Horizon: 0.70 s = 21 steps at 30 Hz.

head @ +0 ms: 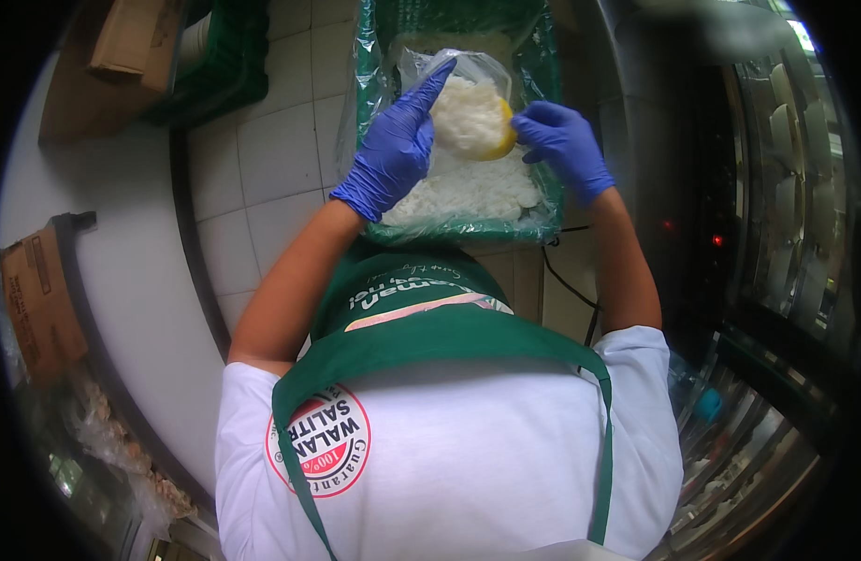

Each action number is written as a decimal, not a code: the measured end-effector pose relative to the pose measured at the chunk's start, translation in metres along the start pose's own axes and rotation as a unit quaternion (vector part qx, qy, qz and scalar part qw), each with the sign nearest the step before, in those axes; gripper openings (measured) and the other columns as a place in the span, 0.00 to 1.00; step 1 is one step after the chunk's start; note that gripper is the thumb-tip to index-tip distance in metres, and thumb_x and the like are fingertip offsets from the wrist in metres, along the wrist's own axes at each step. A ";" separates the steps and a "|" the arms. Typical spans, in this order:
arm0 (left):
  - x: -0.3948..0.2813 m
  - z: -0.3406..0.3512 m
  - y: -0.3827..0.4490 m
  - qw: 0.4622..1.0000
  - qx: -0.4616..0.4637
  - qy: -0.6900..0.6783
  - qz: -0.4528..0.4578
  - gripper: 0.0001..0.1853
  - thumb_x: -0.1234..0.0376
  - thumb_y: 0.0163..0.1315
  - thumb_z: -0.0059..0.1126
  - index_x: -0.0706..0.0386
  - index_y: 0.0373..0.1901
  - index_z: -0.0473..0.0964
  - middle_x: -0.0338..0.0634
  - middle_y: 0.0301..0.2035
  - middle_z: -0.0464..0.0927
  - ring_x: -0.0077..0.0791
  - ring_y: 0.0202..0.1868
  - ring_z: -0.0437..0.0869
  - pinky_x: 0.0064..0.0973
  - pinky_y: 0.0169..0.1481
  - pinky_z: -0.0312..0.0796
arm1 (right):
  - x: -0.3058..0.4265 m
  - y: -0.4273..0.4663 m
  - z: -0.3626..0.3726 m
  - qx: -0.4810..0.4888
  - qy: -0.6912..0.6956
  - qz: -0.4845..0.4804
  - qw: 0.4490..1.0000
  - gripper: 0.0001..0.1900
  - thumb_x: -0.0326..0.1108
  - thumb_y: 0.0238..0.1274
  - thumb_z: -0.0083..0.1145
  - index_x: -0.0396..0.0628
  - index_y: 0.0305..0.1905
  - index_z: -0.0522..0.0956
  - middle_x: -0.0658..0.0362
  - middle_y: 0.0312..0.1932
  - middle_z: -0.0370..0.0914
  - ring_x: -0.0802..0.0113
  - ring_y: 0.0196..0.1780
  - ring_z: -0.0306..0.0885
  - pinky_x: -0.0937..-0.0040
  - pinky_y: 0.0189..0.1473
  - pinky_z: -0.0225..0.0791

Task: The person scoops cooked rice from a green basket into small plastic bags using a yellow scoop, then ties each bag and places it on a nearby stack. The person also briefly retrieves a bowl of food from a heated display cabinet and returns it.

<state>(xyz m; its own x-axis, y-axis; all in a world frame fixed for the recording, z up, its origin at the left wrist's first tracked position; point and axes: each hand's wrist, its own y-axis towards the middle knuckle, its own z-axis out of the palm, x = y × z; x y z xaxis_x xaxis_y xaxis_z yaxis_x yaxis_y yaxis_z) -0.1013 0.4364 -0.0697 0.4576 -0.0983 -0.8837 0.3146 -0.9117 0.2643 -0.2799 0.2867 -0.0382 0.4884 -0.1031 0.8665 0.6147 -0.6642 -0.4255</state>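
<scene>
A green plastic crate (553, 189) lined with clear plastic stands before me, with a white, flaky food that looks like grated coconut or rice (472, 193) in its near part. Over it, my left hand (395, 144), in a blue glove, is at the left side of a clear plastic bag (497, 66), its fingers partly hidden by the bag. A rounded yellow scoop or bowl (505, 137), heaped with the same white food, is at the bag's mouth. My right hand (560, 140), also gloved in blue, pinches the yellow rim from the right.
White floor tiles (276, 161) lie left of the crate. Cardboard boxes (132, 35) and another green crate (237, 63) are at the upper left. A black cable (567, 284) runs near the crate's right corner. Metal equipment (788, 182) stands at the right.
</scene>
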 end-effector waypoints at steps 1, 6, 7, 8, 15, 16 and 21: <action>0.004 0.007 -0.003 1.000 -0.007 0.022 0.003 0.35 0.77 0.59 0.40 0.50 0.72 0.53 0.58 0.56 0.71 0.49 0.48 0.80 0.34 0.52 0.73 | -0.009 0.006 0.010 -0.031 -0.222 -0.184 0.957 0.13 0.41 0.59 0.61 0.42 0.39 0.80 0.54 0.31 0.77 0.63 0.33 0.78 0.68 0.39 0.73; 0.005 0.014 -0.013 0.997 0.004 0.031 -0.077 0.37 0.76 0.60 0.43 0.48 0.73 0.49 0.58 0.40 0.78 0.44 0.31 0.80 0.36 0.41 0.72 | -0.002 0.012 0.062 -0.122 -0.459 -0.282 0.833 0.11 0.44 0.61 0.56 0.49 0.33 0.77 0.54 0.28 0.75 0.55 0.33 0.78 0.60 0.34 0.71; 0.003 0.012 -0.014 0.995 0.005 0.020 -0.093 0.37 0.75 0.61 0.43 0.48 0.73 0.48 0.57 0.37 0.79 0.42 0.29 0.79 0.36 0.39 0.71 | -0.002 0.012 0.065 -0.121 -0.453 -0.307 0.828 0.11 0.44 0.61 0.56 0.49 0.33 0.76 0.55 0.28 0.75 0.55 0.32 0.78 0.60 0.33 0.71; 0.000 0.010 -0.014 0.995 -0.007 0.012 -0.094 0.37 0.75 0.61 0.44 0.49 0.73 0.49 0.56 0.34 0.79 0.40 0.28 0.79 0.35 0.38 0.71 | -0.002 0.012 0.067 -0.121 -0.446 -0.332 0.822 0.10 0.44 0.60 0.56 0.50 0.32 0.76 0.56 0.28 0.76 0.56 0.31 0.78 0.60 0.33 0.70; -0.021 -0.004 -0.002 0.990 -0.110 -0.075 -0.034 0.31 0.73 0.65 0.46 0.52 0.71 0.56 0.54 0.49 0.80 0.23 0.35 0.81 0.26 0.44 0.74 | 0.020 0.011 0.063 -0.102 -0.490 -0.403 0.766 0.13 0.48 0.58 0.58 0.52 0.31 0.74 0.58 0.22 0.75 0.57 0.26 0.77 0.63 0.27 0.69; -0.032 -0.011 -0.001 0.983 -0.084 -0.113 -0.116 0.28 0.73 0.66 0.45 0.57 0.69 0.58 0.50 0.57 0.75 0.23 0.48 0.80 0.21 0.54 0.71 | 0.024 0.008 0.062 -0.102 -0.502 -0.395 0.763 0.13 0.48 0.58 0.58 0.52 0.31 0.74 0.58 0.22 0.75 0.57 0.25 0.77 0.63 0.27 0.69; -0.033 -0.005 0.001 0.968 -0.108 -0.204 -0.101 0.24 0.71 0.69 0.46 0.62 0.66 0.62 0.47 0.57 0.75 0.24 0.57 0.76 0.20 0.60 0.68 | 0.040 0.002 0.054 -0.057 -0.535 -0.408 0.737 0.13 0.48 0.56 0.60 0.53 0.29 0.74 0.58 0.20 0.74 0.57 0.24 0.76 0.62 0.26 0.69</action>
<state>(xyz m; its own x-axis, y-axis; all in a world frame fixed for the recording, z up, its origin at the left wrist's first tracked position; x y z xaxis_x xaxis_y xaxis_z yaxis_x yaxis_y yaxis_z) -0.1123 0.4409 -0.0386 0.0162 -0.1156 -0.9932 0.5510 -0.8279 0.1054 -0.2259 0.3219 -0.0188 0.2323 0.9682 0.0930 0.9479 -0.2468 0.2013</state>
